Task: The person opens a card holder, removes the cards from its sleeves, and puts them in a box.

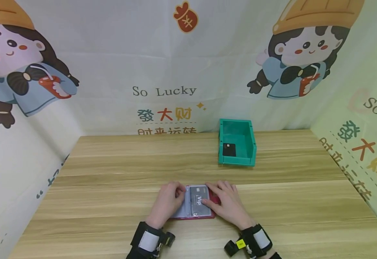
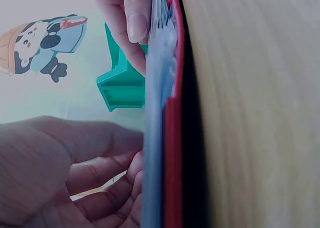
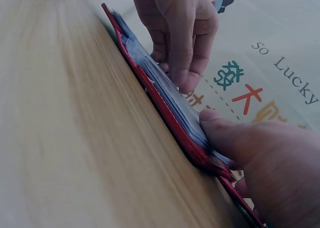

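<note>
A red card holder (image 1: 194, 217) lies spread on the table, its clear plastic sleeves (image 3: 172, 100) stacked inside. On the right-hand page sits a grey card (image 1: 200, 207) marked "VIP". My left hand (image 1: 169, 199) is over the left page, thumb and forefinger together at a sleeve, other fingers curled. Seen from the right wrist, these left fingertips (image 3: 184, 82) come right down to the sleeves' upper face. My right hand (image 1: 228, 203) holds the holder's right side, its thumb (image 3: 220, 133) pressing on the page and its forefinger along the top corner.
Behind the holder, slightly right, a green open bin (image 1: 239, 162) stands near the table's back edge. A black card (image 1: 229, 150) lies inside it. A printed white cloth (image 1: 110, 72) hangs behind and beside the wooden table (image 1: 110, 172).
</note>
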Tool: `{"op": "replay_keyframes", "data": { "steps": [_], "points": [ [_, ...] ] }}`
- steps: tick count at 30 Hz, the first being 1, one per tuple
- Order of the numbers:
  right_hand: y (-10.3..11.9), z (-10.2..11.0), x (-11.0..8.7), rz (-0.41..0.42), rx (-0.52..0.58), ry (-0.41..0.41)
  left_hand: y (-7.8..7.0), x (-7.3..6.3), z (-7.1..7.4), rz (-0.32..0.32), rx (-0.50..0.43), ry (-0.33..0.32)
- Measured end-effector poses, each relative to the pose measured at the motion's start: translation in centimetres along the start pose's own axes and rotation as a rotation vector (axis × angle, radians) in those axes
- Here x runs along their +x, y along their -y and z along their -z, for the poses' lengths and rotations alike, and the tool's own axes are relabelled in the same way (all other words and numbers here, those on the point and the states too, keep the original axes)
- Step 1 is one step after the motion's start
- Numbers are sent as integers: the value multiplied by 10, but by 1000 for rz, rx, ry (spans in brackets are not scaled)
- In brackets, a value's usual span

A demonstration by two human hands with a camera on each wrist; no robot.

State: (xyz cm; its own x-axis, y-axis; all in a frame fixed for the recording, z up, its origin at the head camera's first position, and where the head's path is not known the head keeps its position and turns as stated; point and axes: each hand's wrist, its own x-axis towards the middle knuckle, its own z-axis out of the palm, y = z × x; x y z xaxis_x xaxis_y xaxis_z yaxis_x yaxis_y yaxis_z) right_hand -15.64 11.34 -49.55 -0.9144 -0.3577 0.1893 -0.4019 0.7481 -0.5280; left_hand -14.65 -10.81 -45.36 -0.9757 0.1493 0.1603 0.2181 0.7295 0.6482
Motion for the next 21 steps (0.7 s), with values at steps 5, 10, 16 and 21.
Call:
{"op": "replay_keyframes", "data": {
  "steps": [5,10,16,21],
  "points": [
    [1,0,0,-3,-11,-2,1,2,-1,25,-50,57],
    [1,0,0,0,-32,-6,2,3,-2,35,-86,83],
    [2,0,0,4,-49,-11,3,3,-4,47,-91,84],
    [3,-1,-1,16,-59,-8,4,3,-5,56,-104,96]
  ]
}}
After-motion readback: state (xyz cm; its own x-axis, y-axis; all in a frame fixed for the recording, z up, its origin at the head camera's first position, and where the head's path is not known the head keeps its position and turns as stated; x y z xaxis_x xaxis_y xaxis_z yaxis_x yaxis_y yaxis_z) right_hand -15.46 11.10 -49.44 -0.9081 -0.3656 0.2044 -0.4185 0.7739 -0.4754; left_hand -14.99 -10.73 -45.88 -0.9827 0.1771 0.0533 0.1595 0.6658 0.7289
